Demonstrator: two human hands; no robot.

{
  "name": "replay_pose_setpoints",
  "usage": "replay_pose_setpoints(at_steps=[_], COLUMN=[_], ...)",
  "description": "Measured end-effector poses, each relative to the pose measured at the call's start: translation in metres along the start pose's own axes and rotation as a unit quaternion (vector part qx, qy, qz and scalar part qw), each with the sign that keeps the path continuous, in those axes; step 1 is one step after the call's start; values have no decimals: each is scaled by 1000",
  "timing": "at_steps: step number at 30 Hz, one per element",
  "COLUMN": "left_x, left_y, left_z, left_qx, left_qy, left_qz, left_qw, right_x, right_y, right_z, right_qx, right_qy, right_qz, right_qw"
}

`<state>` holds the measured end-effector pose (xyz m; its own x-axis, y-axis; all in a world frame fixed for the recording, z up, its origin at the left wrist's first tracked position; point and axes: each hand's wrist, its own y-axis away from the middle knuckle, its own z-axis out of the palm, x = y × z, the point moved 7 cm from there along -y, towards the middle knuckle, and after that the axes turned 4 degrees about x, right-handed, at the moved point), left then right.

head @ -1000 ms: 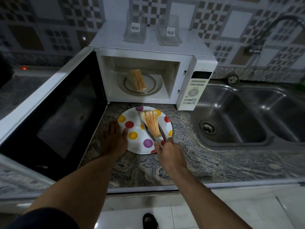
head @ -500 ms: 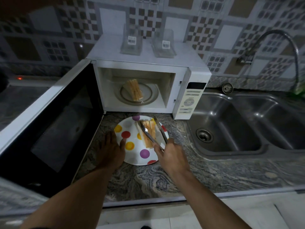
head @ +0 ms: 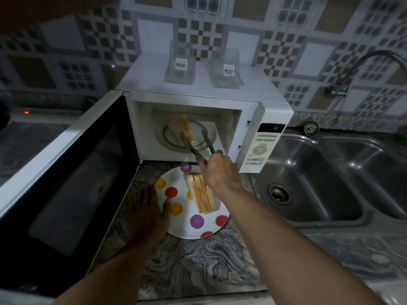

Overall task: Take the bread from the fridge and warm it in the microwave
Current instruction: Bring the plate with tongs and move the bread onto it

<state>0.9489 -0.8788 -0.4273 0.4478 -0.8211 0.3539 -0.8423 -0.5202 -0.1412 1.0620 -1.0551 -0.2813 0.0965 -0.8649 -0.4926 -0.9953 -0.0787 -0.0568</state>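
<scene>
on a marbled kitchen table (head: 198, 271), the right hand (head: 217, 172) is gripping tongs (head: 198, 146), holding their spread tips at a bread stack (head: 184, 128) inside the open microwave (head: 198, 100); the left hand (head: 147, 216) is resting flat, fingers straight, against a polka-dot plate (head: 182, 230) carrying sliced bread (head: 202, 197).

Head camera looks forward-down, apparently close, onto counter (head: 198, 267) and open microwave (head: 154, 84).

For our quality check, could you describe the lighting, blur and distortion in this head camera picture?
Head view: dim overall, darkest at left; wide-angle distortion bows the microwave door; the tongs and right hand look slightly motion-blurred; soft glare on the sink.
</scene>
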Motion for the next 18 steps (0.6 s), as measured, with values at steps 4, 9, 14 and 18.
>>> replay_pose_setpoints(at_steps=[4,9,14,18], left_x=[0,-1,-2,-2], left_y=[-2,-4,-5,-5], left_z=[1,3,1,-1], left_qx=[17,13,19,23], left_qy=[8,19,20,10], left_qz=[5,-8,-14,-13], left_qw=[1000,1000,1000,1000], right_x=[-11,-23,-31,-31], right_y=[-31,-58,-68,-75], right_z=[10,33,47,48], right_qx=[-26,-46,-61,-45], right_qy=[-25,-13,29,-12], right_qz=[25,35,17,36], right_qw=[999,998,998,998])
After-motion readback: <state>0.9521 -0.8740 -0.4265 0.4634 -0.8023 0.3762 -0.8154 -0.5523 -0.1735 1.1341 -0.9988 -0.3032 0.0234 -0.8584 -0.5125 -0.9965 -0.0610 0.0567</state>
